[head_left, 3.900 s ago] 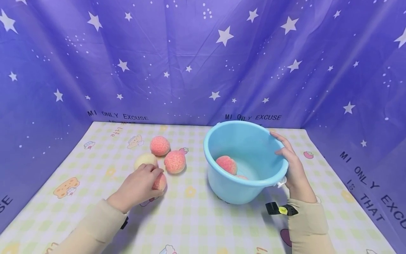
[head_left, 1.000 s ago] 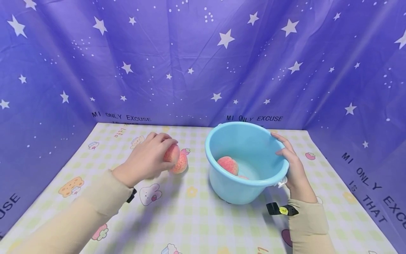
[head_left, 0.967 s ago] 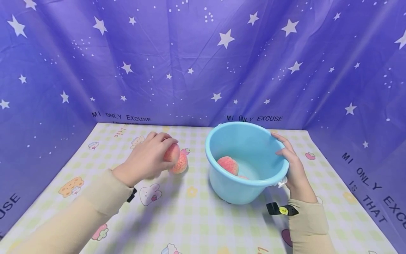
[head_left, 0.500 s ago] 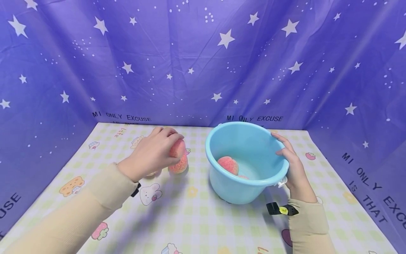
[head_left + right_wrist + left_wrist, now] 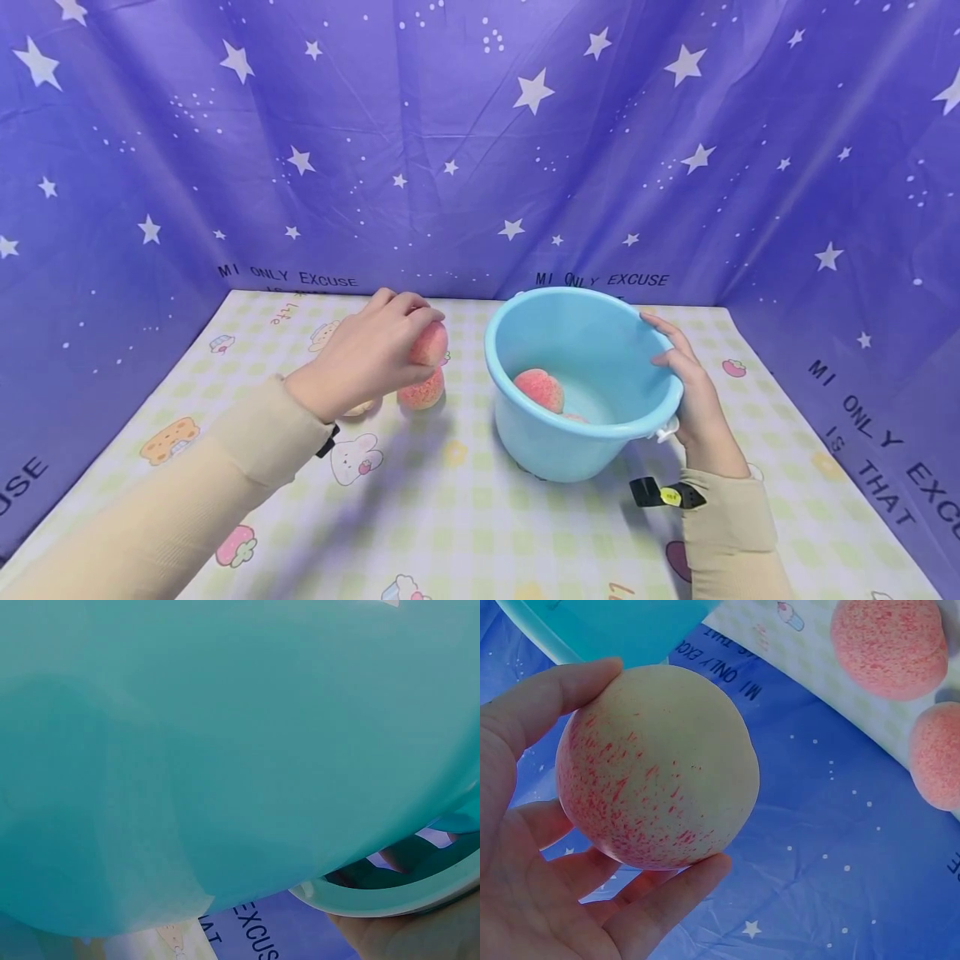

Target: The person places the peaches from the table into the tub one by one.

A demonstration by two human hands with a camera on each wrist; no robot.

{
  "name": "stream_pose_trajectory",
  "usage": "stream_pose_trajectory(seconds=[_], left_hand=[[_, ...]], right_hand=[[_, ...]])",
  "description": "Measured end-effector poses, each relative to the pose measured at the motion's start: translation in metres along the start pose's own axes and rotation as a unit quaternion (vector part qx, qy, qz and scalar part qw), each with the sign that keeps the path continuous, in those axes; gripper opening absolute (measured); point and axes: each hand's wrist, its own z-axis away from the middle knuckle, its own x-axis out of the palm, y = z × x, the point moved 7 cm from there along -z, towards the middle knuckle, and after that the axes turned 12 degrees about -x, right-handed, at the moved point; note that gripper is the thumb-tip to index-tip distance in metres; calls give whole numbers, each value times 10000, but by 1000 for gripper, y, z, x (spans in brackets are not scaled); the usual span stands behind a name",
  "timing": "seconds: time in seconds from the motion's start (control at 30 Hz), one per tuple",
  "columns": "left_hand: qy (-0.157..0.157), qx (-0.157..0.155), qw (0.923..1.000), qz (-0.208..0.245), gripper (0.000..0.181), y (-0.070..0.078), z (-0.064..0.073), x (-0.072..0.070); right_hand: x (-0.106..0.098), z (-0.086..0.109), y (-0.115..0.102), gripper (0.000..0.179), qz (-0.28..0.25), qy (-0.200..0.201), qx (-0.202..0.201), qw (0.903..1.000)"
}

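My left hand (image 5: 367,354) grips a pink-and-cream peach (image 5: 430,343) between thumb and fingertips, raised over the table left of the bucket. In the left wrist view the cream side of this peach (image 5: 660,769) shows red flecks. Under it stands a pink peach (image 5: 422,392) on the cloth; a pale one (image 5: 365,408) is mostly hidden behind my hand. With my right hand (image 5: 701,404) I hold the rim of a light blue bucket (image 5: 555,450), thumb inside. A pink peach (image 5: 538,390) lies in the bucket, and part of another (image 5: 574,418) peeks over the near rim.
A checked, cartoon-printed cloth (image 5: 450,533) covers the table. Purple star-patterned curtains (image 5: 465,125) enclose the back and sides. A white handle fitting (image 5: 666,431) sticks out from the bucket's right side. The bucket wall (image 5: 187,750) fills most of the right wrist view.
Since the oldest frame my left hand has picked a peach off the table and lifted it; in the last second it moved up and right. Right hand and bucket stay put.
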Motion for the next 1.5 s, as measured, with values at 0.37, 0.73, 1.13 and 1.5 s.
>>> stream_pose_trajectory(seconds=[0.37, 0.73, 1.13, 1.5], left_hand=[[84, 71, 9999, -29, 53, 9, -3, -9], [280, 173, 9994, 77, 49, 15, -8, -12], [277, 46, 9993, 243, 52, 25, -19, -17], [219, -54, 9991, 363, 52, 34, -27, -20]], right_hand=[[0, 0, 0, 65, 18, 0, 28, 10000], [-1, -1, 0, 64, -20, 1, 51, 10000], [1, -1, 1, 65, -94, 19, 61, 9999], [0, -1, 1, 64, -66, 49, 62, 9999]])
